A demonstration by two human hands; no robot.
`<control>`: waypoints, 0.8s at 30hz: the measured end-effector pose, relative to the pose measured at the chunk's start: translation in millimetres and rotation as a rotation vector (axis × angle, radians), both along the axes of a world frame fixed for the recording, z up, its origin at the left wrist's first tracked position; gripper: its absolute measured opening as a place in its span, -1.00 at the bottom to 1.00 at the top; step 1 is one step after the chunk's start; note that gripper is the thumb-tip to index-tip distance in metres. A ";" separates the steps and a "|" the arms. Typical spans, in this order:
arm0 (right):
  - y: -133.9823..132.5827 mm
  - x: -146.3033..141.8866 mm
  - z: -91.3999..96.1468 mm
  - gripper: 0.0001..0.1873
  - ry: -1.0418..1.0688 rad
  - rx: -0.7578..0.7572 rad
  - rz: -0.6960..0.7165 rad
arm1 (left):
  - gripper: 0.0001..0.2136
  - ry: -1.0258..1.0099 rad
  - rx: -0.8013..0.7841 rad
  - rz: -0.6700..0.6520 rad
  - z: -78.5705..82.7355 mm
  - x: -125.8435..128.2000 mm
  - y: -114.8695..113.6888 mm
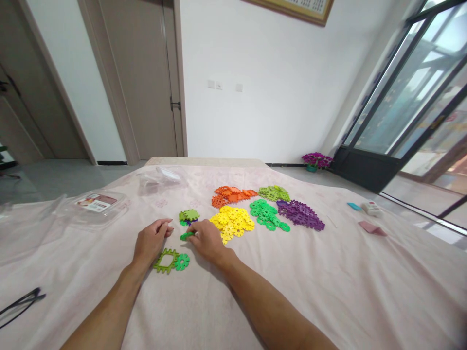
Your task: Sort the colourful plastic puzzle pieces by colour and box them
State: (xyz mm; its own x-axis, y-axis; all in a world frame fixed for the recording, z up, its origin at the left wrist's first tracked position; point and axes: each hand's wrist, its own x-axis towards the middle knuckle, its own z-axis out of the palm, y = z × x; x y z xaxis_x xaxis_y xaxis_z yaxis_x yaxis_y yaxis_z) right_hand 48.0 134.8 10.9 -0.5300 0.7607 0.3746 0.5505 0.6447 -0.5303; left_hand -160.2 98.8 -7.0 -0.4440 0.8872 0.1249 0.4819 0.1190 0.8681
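Observation:
My right hand (206, 240) rests on the pink cloth and pinches a small green snowflake piece (186, 236) at its fingertips. My left hand (151, 241) lies beside it with fingers curled loosely, touching nothing I can make out. Just below both hands sits a light-green square frame piece (166, 260) joined to a green round piece (182, 262). A small built cluster of light-green and purple pieces (188, 216) sits just beyond my fingers. Sorted piles lie further out: yellow (233, 222), orange (231, 195), green (266, 214), light green (274, 193), purple (301, 214).
A clear plastic box with a label (95, 205) and a clear bag (160, 178) lie at the left. Black glasses (20, 305) sit near the left front edge. Small items, a teal piece (353, 206), a white one (371, 208) and a pink one (371, 227), lie at the right.

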 end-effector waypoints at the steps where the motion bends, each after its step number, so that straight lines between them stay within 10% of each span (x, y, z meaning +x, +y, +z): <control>1: 6.4 5.0 2.7 -0.91 0.053 -0.010 -0.066 | -0.59 -0.005 0.000 0.002 0.0 -0.1 -0.2; 17: 96.3 180.6 5.8 -0.60 0.293 0.036 -0.997 | -0.59 -0.059 0.026 0.003 -0.9 1.2 -0.2; 24: 85.8 136.6 17.7 -0.67 0.293 0.053 -0.686 | -0.58 -0.032 0.013 -0.015 -3.0 -0.4 0.5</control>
